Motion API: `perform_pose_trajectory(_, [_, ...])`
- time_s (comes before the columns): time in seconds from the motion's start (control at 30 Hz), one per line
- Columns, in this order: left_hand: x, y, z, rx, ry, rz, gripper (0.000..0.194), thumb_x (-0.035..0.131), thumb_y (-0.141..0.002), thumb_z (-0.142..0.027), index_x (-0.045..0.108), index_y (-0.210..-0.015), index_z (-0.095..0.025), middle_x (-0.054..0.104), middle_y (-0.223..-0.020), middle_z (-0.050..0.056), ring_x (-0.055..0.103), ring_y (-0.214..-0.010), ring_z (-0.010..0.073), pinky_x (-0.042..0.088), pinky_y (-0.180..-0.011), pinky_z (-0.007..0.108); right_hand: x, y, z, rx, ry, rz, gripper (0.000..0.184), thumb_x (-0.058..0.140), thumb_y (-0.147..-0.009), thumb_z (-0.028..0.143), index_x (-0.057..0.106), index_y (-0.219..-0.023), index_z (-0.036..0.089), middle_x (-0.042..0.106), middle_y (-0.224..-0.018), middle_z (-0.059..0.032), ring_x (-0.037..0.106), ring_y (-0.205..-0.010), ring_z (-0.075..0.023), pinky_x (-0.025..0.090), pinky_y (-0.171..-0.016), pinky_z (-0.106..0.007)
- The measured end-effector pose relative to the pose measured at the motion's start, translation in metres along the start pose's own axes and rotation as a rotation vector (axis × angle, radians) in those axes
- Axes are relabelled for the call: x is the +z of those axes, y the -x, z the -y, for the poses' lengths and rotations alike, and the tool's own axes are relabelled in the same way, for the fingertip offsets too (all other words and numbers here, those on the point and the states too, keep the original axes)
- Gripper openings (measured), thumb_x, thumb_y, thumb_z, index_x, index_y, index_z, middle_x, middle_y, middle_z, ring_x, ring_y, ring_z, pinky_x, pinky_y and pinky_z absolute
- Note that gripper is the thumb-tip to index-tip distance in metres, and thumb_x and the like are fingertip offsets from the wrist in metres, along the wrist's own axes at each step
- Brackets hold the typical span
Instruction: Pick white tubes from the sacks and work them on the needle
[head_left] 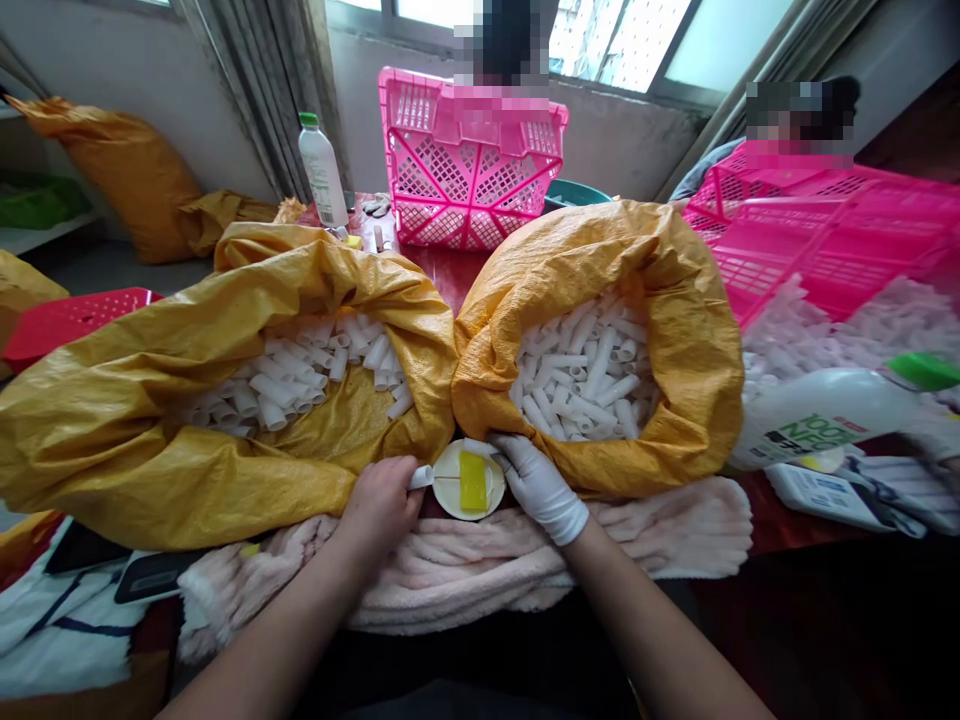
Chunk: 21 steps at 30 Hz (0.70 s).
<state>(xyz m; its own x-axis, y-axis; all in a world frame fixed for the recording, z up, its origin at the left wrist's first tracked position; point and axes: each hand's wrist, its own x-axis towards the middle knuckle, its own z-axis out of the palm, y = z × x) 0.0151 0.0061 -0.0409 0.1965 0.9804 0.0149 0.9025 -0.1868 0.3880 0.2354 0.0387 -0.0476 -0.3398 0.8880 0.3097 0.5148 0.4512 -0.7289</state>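
My bare left hand (382,503) is closed round a short white plastic tube (421,478) whose end points right. A thin brownish stick (448,478) reaches from that tube's end over a small round white dish (448,500). On the dish lies a yellow rectangular pad (472,482). My right hand (536,485), in a white glove, has its fingers closed on another white tube (475,447) at the dish's far rim. Behind my hands stand two open yellow woven sacks, the left sack (165,375) and the right sack (694,360), both holding many white tubes.
A pink fluffy cloth (480,585) lies along the near table edge. On the right a green-capped bottle (825,410) lies on its side; another bottle (322,175) stands behind. A pink basket (480,215) and a tipped pink basket (855,240) are near two other people.
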Motion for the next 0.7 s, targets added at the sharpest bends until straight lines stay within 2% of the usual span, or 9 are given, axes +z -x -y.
perform_pose_trajectory(0.13, [0.002,0.0,0.001,0.005,-0.003,-0.003,0.01,0.043,-0.075,-0.022,0.046,-0.066,-0.019,0.056,-0.073,0.003,0.049,-0.072,0.0165,0.033,-0.066,0.026,0.001,0.003,-0.003,-0.074,-0.028,0.047,0.022,0.048,-0.081,0.015,0.059,-0.099,0.021,0.056,-0.101,-0.0056,0.054,-0.097,-0.0166,0.044,-0.089,-0.032])
perform_pose_trajectory(0.23, [0.003,0.0,0.002,0.004,0.001,-0.008,0.01,0.043,-0.075,-0.022,0.045,-0.065,-0.019,0.056,-0.073,0.003,0.049,-0.071,0.0163,0.033,-0.066,0.026,0.001,0.005,-0.003,-0.048,-0.001,0.009,0.028,0.048,-0.081,0.013,0.055,-0.106,0.022,0.055,-0.103,-0.0058,0.053,-0.099,-0.0166,0.043,-0.091,-0.034])
perform_pose_trajectory(0.37, [0.001,0.0,0.003,0.004,0.011,-0.014,0.011,0.044,-0.075,-0.023,0.043,-0.064,-0.019,0.055,-0.072,0.002,0.049,-0.07,0.0159,0.033,-0.065,0.026,0.002,0.008,-0.004,-0.108,-0.019,0.032,0.024,0.047,-0.08,0.01,0.059,-0.097,0.023,0.055,-0.101,-0.0052,0.052,-0.098,-0.0166,0.044,-0.089,-0.033])
perform_pose_trajectory(0.53, [0.002,0.001,0.005,0.006,0.018,-0.023,0.012,0.044,-0.075,-0.024,0.043,-0.064,-0.019,0.055,-0.071,0.001,0.048,-0.069,0.0158,0.033,-0.063,0.026,0.001,0.012,-0.004,-0.03,0.007,-0.012,0.025,0.046,-0.083,0.016,0.054,-0.106,0.023,0.054,-0.103,-0.0059,0.052,-0.099,-0.017,0.042,-0.091,-0.035])
perform_pose_trajectory(0.63, [0.004,0.001,0.006,0.016,0.018,-0.035,0.011,0.044,-0.075,-0.023,0.043,-0.065,-0.019,0.055,-0.071,0.002,0.049,-0.07,0.0159,0.033,-0.064,0.026,0.001,0.015,-0.003,-0.061,-0.026,-0.001,0.019,0.049,-0.081,0.015,0.057,-0.097,0.023,0.054,-0.095,-0.0043,0.053,-0.092,-0.0161,0.045,-0.086,-0.033])
perform_pose_trajectory(0.7, [0.004,0.001,0.007,0.017,0.022,-0.03,0.01,0.045,-0.075,-0.023,0.044,-0.065,-0.019,0.055,-0.072,0.002,0.049,-0.07,0.0159,0.033,-0.065,0.026,0.0,0.016,-0.002,-0.066,-0.052,-0.006,0.02,0.052,-0.079,0.015,0.057,-0.097,0.023,0.053,-0.095,-0.0041,0.053,-0.092,-0.0163,0.045,-0.085,-0.033])
